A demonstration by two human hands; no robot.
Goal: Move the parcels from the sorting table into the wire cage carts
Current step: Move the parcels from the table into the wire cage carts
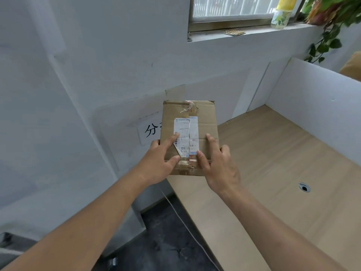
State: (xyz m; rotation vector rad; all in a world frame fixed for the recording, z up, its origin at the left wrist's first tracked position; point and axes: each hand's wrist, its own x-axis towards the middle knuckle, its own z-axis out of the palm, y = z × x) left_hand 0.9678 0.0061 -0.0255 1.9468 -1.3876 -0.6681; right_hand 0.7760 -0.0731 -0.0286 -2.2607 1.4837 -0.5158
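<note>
Both hands clamp the box (190,133), left hand (162,163) and right hand (218,165) gripping its near corners; loose tape and that shallow hold risk a slip.

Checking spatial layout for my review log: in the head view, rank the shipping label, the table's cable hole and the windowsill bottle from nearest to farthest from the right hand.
1. Shipping label: on the parcel, beside the right hand.
2. Cable hole: in the table, to the right.
3. Bottle: up on the windowsill, far right.

Soft, even daylight from the window (230,6) at top, faint shadows, wide-angle bending at the edges, slight blur throughout.
</note>
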